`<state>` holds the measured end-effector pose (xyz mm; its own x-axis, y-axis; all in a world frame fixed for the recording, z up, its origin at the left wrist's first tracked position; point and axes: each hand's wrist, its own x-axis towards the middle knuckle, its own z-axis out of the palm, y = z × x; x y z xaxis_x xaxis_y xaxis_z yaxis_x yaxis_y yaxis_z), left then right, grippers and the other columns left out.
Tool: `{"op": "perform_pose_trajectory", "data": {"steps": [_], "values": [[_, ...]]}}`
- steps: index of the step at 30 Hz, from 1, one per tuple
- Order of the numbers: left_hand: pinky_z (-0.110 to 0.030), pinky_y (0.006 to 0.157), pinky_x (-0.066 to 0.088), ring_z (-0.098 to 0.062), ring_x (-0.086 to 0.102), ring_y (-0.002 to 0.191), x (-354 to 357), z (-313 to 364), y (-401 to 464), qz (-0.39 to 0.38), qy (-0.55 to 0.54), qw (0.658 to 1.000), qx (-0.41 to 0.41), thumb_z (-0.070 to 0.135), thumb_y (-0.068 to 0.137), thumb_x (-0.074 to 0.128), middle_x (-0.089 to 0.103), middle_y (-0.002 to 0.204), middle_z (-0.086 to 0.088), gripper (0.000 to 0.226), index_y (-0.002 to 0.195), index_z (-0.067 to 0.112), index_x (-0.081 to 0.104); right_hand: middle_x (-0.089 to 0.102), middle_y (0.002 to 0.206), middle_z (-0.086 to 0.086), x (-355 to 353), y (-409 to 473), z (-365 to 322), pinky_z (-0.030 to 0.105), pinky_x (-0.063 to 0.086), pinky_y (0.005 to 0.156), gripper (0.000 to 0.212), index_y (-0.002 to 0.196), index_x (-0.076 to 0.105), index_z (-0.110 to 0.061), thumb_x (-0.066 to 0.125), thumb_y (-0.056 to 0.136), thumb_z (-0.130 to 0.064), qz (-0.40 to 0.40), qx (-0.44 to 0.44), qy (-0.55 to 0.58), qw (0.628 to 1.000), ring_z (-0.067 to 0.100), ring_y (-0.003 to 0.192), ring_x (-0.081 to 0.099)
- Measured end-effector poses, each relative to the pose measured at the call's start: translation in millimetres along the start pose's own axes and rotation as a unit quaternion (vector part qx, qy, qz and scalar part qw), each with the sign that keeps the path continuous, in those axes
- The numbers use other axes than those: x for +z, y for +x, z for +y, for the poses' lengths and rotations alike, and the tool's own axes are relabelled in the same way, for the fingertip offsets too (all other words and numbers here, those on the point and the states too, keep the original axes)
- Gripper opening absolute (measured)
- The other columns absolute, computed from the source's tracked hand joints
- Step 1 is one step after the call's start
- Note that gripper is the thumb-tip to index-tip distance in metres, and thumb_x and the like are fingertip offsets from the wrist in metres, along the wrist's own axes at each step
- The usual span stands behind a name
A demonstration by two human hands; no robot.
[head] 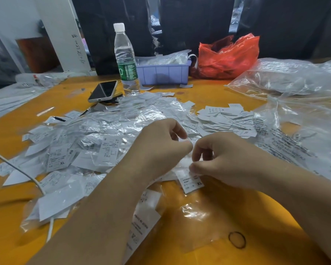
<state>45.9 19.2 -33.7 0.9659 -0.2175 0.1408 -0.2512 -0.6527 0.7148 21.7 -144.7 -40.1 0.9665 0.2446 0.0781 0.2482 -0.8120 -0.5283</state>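
A garment-packing workshop: size labels (107, 150) heaped on an orange worktable (208, 92) beside clear polybags (294, 81).

The orange table (208, 92) bears heaped labels (107, 150), a bottle (125, 58), a bin (162, 72), perhaps a rubber band (229, 239).

The scene is evenly and brightly lit from above. White glare is thrown off the clear plastic sleeves (111, 119) and the large bags (294, 83). Soft shadows are cast on the orange counter (208, 92). The hands (191, 150) are slightly motion-blurred, and straight lines are bent near the edges.
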Motion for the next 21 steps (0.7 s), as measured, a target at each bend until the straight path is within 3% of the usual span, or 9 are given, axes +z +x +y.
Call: {"op": "perform_pose_trajectory", "data": {"steps": [2, 5, 9, 12, 18, 21], "values": [[-0.02, 0.056, 0.037, -0.001, 0.055, 0.075, 0, 1, -2, -0.055, 0.031, 0.998, -0.008, 0.044, 0.072, 0.075, 0.057, 0.087, 0.013, 0.028, 0.095, 0.036, 0.062, 0.058, 0.068, -0.01, -3, 1, 0, 0.022, 0.038, 0.054, 0.014, 0.074, 0.065, -0.03, 0.076, 0.076, -0.039, 0.005, 0.001, 0.008, 1.0, 0.004, 0.062, 0.054], [-0.02, 0.058, 0.038, -0.001, 0.053, 0.083, -3, 0, -3, -0.068, 0.062, 0.996, -0.017, 0.046, 0.068, 0.079, 0.052, 0.094, 0.017, 0.042, 0.103, 0.037, 0.06, 0.06, 0.072, -0.01, -8, 0, -1, 0.021, 0.041, 0.053, 0.018, 0.08, 0.067, -0.032, 0.077, 0.071, -0.044, -0.026, -0.005, 0.008, 1.0, 0.002, 0.064, 0.056], [-0.023, 0.059, 0.043, -0.002, 0.054, 0.083, -1, -2, -3, -0.076, 0.083, 0.993, -0.023, 0.04, 0.067, 0.082, 0.053, 0.094, 0.014, 0.04, 0.1, 0.037, 0.06, 0.06, 0.077, -0.015, -20, -3, -3, 0.017, 0.042, 0.053, 0.044, 0.091, 0.063, -0.04, 0.08, 0.058, -0.062, -0.099, -0.009, 0.042, 0.994, -0.004, 0.068, 0.056], [-0.024, 0.057, 0.043, -0.005, 0.056, 0.079, 0, -4, -2, -0.069, 0.076, 0.994, -0.028, 0.034, 0.067, 0.081, 0.056, 0.089, 0.011, 0.034, 0.095, 0.035, 0.061, 0.057, 0.089, -0.027, -19, -7, -5, 0.02, 0.042, 0.06, 0.061, 0.098, 0.053, -0.047, 0.081, 0.049, -0.067, -0.179, 0.015, -0.019, 0.984, -0.011, 0.078, 0.054], [-0.022, 0.052, 0.036, -0.006, 0.054, 0.069, 1, -8, -1, -0.042, 0.085, 0.995, -0.02, 0.021, 0.076, 0.071, 0.054, 0.079, 0.01, 0.021, 0.091, 0.032, 0.062, 0.059, 0.078, -0.013, -17, -3, 0, 0.02, 0.038, 0.055, 0.025, 0.09, 0.059, -0.035, 0.074, 0.077, -0.05, -0.088, 0.021, -0.074, 0.993, -0.007, 0.068, 0.053], [-0.021, 0.049, 0.032, -0.007, 0.051, 0.066, 1, -10, 0, -0.021, 0.091, 0.995, -0.022, 0.017, 0.08, 0.067, 0.052, 0.076, 0.011, 0.018, 0.089, 0.031, 0.062, 0.059, 0.079, -0.013, -19, -4, 0, 0.021, 0.038, 0.058, 0.032, 0.089, 0.059, -0.036, 0.069, 0.072, -0.061, -0.093, 0.019, -0.061, 0.994, -0.003, 0.069, 0.054]]}}
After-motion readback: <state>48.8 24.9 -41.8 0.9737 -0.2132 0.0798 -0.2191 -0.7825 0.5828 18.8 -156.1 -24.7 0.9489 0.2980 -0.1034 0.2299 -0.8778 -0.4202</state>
